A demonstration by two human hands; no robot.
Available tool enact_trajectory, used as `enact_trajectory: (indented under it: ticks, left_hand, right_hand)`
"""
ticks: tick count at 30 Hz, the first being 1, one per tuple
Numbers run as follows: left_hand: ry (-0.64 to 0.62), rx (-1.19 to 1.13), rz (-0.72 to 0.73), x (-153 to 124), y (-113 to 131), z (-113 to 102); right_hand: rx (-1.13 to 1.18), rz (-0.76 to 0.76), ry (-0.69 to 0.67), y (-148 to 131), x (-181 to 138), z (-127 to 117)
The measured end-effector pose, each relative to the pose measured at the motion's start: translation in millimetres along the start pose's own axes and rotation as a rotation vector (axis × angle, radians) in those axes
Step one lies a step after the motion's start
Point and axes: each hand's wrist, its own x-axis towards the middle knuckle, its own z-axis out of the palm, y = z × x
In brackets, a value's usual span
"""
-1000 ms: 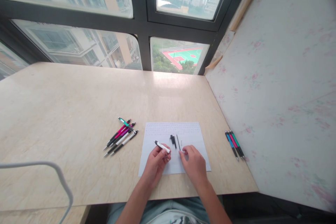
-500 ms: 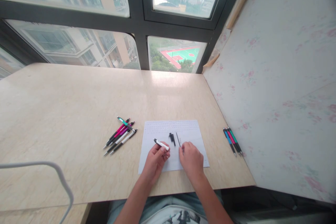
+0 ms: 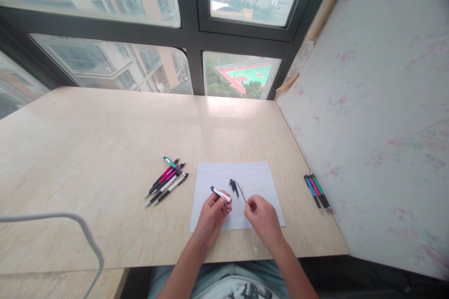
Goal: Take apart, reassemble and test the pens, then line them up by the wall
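Note:
My left hand (image 3: 213,215) is closed round a white pen barrel (image 3: 221,194) with a black clip end pointing up and left. Just above the paper (image 3: 210,173), my right hand (image 3: 261,217) pinches the lower end of a thin black pen refill (image 3: 241,191) between thumb and fingers. The refill slants up and left from the fingertips. Between the two hands, small black pen parts (image 3: 234,186) lie together on the sheet, which has rows of handwriting near its top.
Left of the paper is a loose pile of several pens (image 3: 168,182). More pens (image 3: 317,191) lie side by side along the wallpapered wall (image 3: 379,140). A grey cable (image 3: 84,229) arches over the desk (image 3: 115,149) at the lower left. Windows stand behind.
My right hand has turned and its fingertips now pinch the refill's lower end. A small pale piece beside the refill no longer shows. My left hand keeps the barrel; the view has shifted slightly.

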Motion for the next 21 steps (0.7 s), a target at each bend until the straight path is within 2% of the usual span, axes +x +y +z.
enact_trajectory:
  ticks: [3,6,12,21]
  left_hand:
    - [0.012,-0.011,0.010,-0.2,0.5,1.2]
    - [0.020,-0.023,0.026,0.3,0.2,1.3]
    - [0.046,-0.017,0.038,1.9,-2.9,-1.4]
    - [0.065,-0.021,0.033,1.9,-2.5,-0.2]
  right_hand:
    - [0.329,-0.051,-0.064,13.8,-13.8,-7.3]
    - [0.475,-0.067,-0.084,22.2,-24.8,-15.1]
    - [0.476,-0.130,-0.035,24.0,-29.0,-22.1]
    - [0.462,-0.134,0.025,22.1,-26.6,-22.6]
